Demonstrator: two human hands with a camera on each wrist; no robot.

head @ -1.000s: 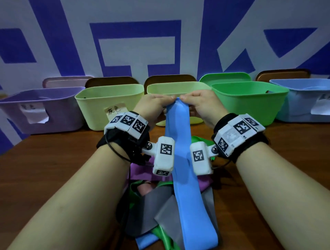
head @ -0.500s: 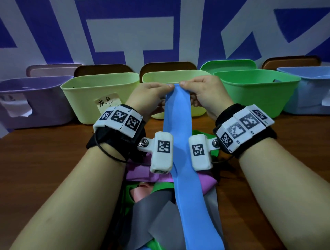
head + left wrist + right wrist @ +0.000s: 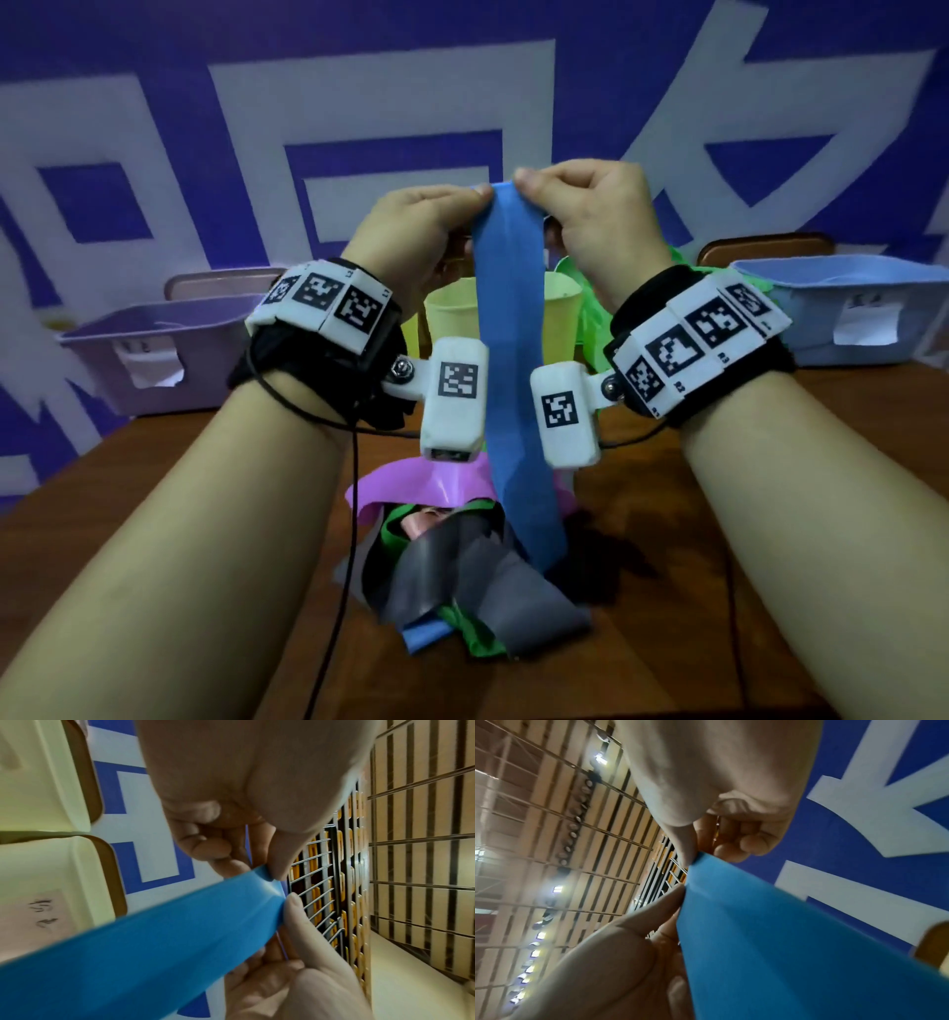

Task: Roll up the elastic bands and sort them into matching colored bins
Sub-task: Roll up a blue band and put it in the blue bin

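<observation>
A long blue elastic band (image 3: pixel 508 334) hangs straight down from both hands. My left hand (image 3: pixel 480 192) pinches the left corner of its upper end, and my right hand (image 3: pixel 524 177) pinches the right corner, both held high above the table. The band's lower end reaches the pile of bands (image 3: pixel 462 570) on the table. In the left wrist view the thumb and fingers of my left hand (image 3: pixel 270 876) clamp the blue band (image 3: pixel 154 943). The right wrist view shows my right hand (image 3: pixel 693 860) pinching the blue band (image 3: pixel 782 943) at its corner.
The pile holds grey, pink (image 3: pixel 411 483), green (image 3: pixel 477 637) and blue (image 3: pixel 426 634) bands. Along the far table edge stand a purple bin (image 3: pixel 128 349), a yellow-green bin (image 3: pixel 452 318), a green bin (image 3: pixel 590 288) mostly hidden, and a light blue bin (image 3: pixel 847 308).
Both hands have risen with the blue band's upper end. The band now hangs taut and vertical, its lower part drawn up off the front of the pile.
</observation>
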